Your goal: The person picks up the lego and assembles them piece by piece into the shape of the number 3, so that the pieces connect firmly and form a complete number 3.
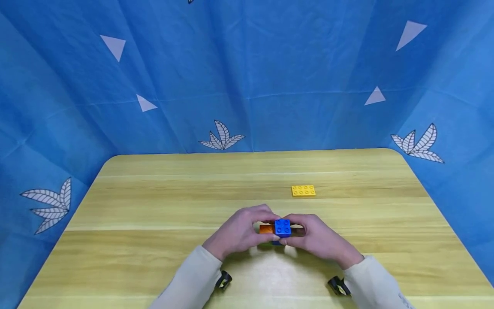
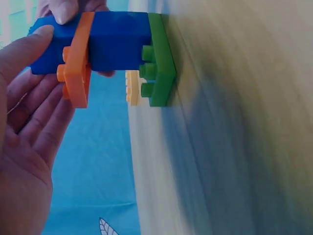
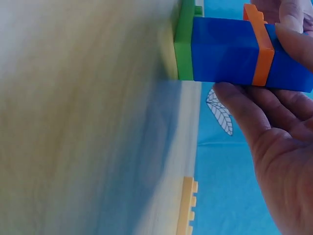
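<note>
Both hands meet at a block stack on the table. Its top blue block is pinched by the left hand and the right hand. Beneath that block lies an orange plate, then a lower blue block, then a green plate at the bottom. Orange and green plates stick out on the left hand's side, studs showing. In the right wrist view the right hand has its thumb on the top blue block, its other fingers along the far side.
A flat yellow plate with several studs lies on the wooden table, beyond the hands and slightly right. A blue cloth with white triangles and leaf prints hangs behind the table and at its sides.
</note>
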`<action>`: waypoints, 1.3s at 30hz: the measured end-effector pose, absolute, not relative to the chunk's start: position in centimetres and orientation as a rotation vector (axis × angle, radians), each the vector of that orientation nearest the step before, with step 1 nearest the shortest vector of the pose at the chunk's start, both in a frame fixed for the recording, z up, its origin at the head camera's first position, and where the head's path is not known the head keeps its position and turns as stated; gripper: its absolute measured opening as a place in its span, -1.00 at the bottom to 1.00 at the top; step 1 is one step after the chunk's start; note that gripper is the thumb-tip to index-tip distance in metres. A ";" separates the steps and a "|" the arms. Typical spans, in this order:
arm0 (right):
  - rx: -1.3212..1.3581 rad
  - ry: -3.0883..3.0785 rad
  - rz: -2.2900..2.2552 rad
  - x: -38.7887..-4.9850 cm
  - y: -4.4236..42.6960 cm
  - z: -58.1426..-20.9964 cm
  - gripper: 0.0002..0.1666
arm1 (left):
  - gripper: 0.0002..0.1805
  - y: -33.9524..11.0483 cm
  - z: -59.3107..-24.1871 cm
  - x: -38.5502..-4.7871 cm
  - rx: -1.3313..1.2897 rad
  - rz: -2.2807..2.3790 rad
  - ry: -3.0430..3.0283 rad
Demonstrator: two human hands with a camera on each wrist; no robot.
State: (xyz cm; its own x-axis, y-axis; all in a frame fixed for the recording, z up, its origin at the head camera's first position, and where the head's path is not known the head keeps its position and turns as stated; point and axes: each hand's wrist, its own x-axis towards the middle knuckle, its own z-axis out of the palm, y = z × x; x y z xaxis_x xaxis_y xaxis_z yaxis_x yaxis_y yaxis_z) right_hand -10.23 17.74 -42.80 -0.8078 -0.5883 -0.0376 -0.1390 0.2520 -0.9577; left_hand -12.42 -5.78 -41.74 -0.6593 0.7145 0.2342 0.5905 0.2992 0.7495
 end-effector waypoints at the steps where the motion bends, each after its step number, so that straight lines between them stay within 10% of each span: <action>1: -0.657 2.138 -1.573 -10.2 17.7 -42.7 -0.71 | -0.64 -5.8 -41.7 -12.4 1.221 1.279 2.423; 19: -0.586 2.127 -1.520 -10.0 17.5 -42.2 -0.76 | -0.74 -6.0 -40.3 -15.6 0.949 1.563 2.272; 39: -0.573 2.122 -1.522 -10.0 17.7 -42.0 -0.74 | -0.42 0.1 -42.7 -23.5 0.887 0.939 2.562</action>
